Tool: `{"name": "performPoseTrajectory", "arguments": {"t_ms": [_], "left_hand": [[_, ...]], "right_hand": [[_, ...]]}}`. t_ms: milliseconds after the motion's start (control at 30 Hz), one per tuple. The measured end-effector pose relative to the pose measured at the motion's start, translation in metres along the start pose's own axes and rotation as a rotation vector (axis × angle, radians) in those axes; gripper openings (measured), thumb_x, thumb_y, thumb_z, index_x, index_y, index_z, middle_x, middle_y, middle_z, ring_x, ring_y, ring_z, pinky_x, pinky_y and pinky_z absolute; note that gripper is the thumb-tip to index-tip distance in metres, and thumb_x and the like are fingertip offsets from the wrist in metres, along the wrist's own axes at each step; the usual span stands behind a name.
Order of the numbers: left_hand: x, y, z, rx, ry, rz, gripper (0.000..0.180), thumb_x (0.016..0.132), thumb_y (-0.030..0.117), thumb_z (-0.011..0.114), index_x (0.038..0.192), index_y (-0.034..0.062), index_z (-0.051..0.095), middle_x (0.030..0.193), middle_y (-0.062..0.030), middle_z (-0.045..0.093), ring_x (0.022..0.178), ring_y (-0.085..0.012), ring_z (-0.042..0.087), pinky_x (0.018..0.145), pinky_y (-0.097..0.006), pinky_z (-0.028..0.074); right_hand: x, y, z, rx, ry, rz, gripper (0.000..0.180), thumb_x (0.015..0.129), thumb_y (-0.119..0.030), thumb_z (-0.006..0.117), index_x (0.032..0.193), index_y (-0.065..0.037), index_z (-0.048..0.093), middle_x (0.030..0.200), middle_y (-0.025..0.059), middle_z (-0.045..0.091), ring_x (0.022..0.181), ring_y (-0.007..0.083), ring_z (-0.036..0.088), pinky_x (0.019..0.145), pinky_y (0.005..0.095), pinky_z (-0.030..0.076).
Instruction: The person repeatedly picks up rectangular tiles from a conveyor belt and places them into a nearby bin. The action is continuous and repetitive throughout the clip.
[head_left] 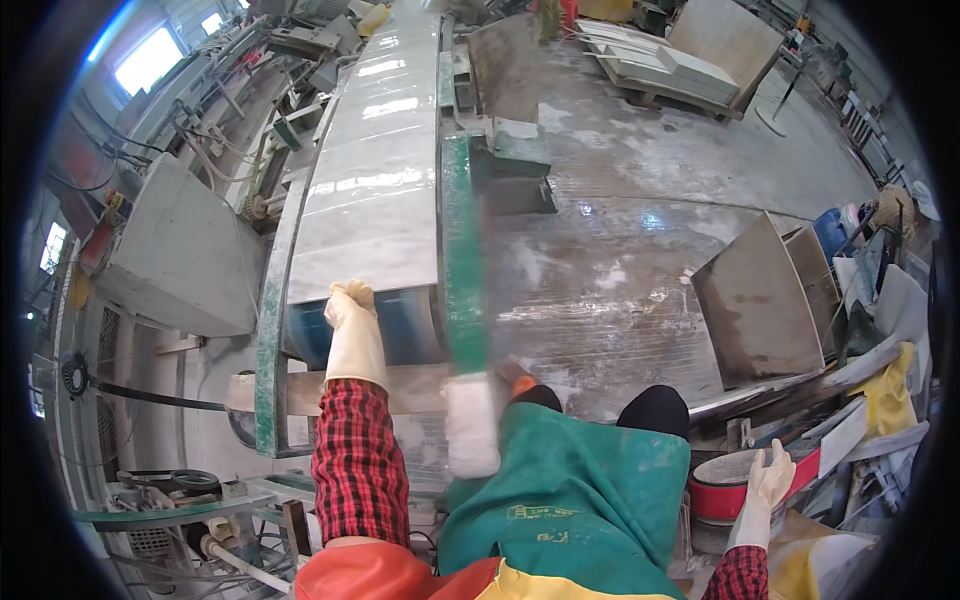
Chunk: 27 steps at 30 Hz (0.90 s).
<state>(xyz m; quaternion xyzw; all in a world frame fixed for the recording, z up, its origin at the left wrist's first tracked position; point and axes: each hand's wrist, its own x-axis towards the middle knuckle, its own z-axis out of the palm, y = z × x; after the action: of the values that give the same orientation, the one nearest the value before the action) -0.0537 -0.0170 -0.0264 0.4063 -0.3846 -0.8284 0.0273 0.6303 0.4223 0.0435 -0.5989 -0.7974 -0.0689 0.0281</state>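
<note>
My left hand (pixel 352 325), in a cream rubber glove, is at the near end of a wet white slab (pixel 365 250) on the conveyor. Its fingers are curled closed over the slab's near edge, and their tips are hidden. Below the edge, the blue conveyor belt (pixel 405 325) bends round its end. My right hand (pixel 768 475), gloved alike, is held out low on the right beside a round red-sided tub (pixel 712 500). Its fingers point up, somewhat bent and apart, with nothing seen in them.
A green rail (pixel 463 260) runs along the conveyor's right side, with a white wrapped pad (pixel 470 425) at its near end. Brown boards (pixel 762 305) lean at the right, near piled scraps and a yellow cloth (pixel 890 400). A grey cabinet (pixel 185 245) stands left.
</note>
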Motion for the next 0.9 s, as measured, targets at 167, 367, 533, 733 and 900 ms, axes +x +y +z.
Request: {"name": "performPoseTrajectory", "arguments": {"t_ms": [167, 367, 533, 733, 900], "left_hand": [[-0.012, 0.005, 0.014, -0.074, 0.147, -0.007, 0.03, 0.101, 0.032, 0.063, 0.093, 0.0032, 0.067, 0.077, -0.0076, 0.07, 0.055, -0.0174, 0.064, 0.046, -0.026, 0.056], [0.007, 0.002, -0.008, -0.175, -0.091, -0.015, 0.027, 0.1, 0.03, 0.064, 0.098, 0.0031, 0.067, 0.085, -0.0071, 0.072, 0.062, -0.0187, 0.068, 0.054, -0.027, 0.063], [-0.032, -0.001, -0.018, -0.114, -0.162, -0.089, 0.028, 0.1, 0.028, 0.062, 0.106, 0.0011, 0.066, 0.099, -0.0073, 0.072, 0.079, -0.0189, 0.072, 0.065, -0.028, 0.067], [-0.041, 0.001, 0.0, -0.135, -0.111, -0.091, 0.03, 0.104, 0.029, 0.058, 0.112, 0.0011, 0.065, 0.108, -0.0094, 0.073, 0.086, -0.0191, 0.073, 0.068, -0.027, 0.067], [-0.032, 0.001, 0.009, -0.155, -0.057, -0.067, 0.031, 0.106, 0.029, 0.055, 0.119, 0.0016, 0.063, 0.106, -0.0096, 0.074, 0.082, -0.0192, 0.074, 0.064, -0.026, 0.067]], "right_hand": [[-0.006, -0.011, -0.007, -0.019, -0.025, 0.006, 0.048, 0.09, -0.031, 0.069, 0.133, -0.011, 0.066, 0.131, 0.0143, 0.067, 0.13, 0.0314, 0.056, 0.12, 0.0451, 0.031], [-0.015, -0.02, -0.005, -0.044, 0.002, 0.007, 0.048, 0.092, -0.031, 0.066, 0.136, -0.011, 0.064, 0.134, 0.0124, 0.066, 0.132, 0.0317, 0.054, 0.122, 0.0452, 0.027], [-0.021, -0.023, -0.005, -0.005, 0.011, 0.018, 0.049, 0.091, -0.03, 0.065, 0.136, -0.01, 0.064, 0.135, 0.0136, 0.065, 0.134, 0.0328, 0.052, 0.123, 0.0459, 0.025], [-0.027, -0.027, -0.001, -0.007, 0.039, -0.006, 0.049, 0.09, -0.03, 0.066, 0.134, -0.009, 0.065, 0.132, 0.015, 0.066, 0.133, 0.0351, 0.053, 0.123, 0.0487, 0.025], [-0.028, -0.025, 0.01, 0.007, 0.078, -0.027, 0.047, 0.087, -0.025, 0.069, 0.132, -0.01, 0.066, 0.127, 0.0138, 0.069, 0.13, 0.036, 0.055, 0.122, 0.0498, 0.025]]}}
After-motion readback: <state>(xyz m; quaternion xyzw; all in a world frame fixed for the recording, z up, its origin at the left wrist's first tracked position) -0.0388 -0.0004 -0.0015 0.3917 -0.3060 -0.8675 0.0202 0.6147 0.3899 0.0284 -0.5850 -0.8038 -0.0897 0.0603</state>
